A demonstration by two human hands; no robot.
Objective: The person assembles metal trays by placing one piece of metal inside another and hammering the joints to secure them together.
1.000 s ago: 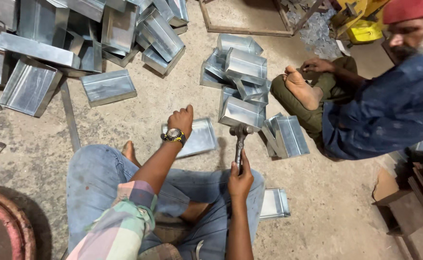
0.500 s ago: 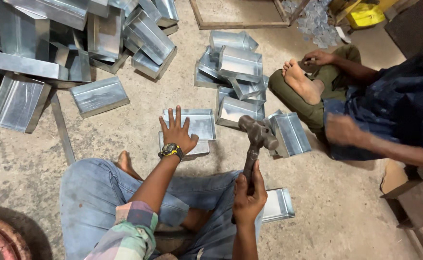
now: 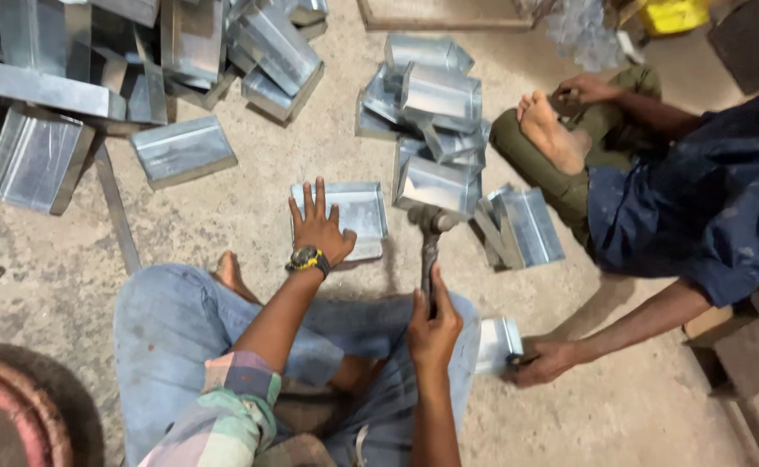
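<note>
Bare, dusty concrete floor (image 3: pixel 224 216) served as the work surface, viewed from above by a seated person in blue jeans. One shallow sheet-metal tray (image 3: pixel 345 216) lay flat on the floor just ahead of the person's knees, and it is used as the landmark below.

The left hand (image 3: pixel 317 227), wearing a wristwatch, was pressed flat on the tray's near left part with all five fingers spread wide; nothing was gripped, and the tray appeared to be pinned down so that it would not shift when struck. The right hand (image 3: pixel 431 324) was closed tightly around the handle of one hammer (image 3: pixel 431 232), whose head was held up just right of the tray, apparently poised for a blow.

Right of the tray, a small heap of similar folded metal pieces (image 3: pixel 435 112) was stacked, roughly eight to ten; an exact count could not be made because of overlap. Far left of and beyond the tray, a larger jumbled pile (image 3: pixel 94 78) was spread, well over a dozen. One single piece (image 3: pixel 182 151) lay apart, up and left of the tray.

Further right of the tray, a second person (image 3: pixel 682 199) was seated cross-legged in a dark blue shirt, one hand (image 3: pixel 542 363) resting on the floor beside another small metal piece (image 3: pixel 496 344).
</note>
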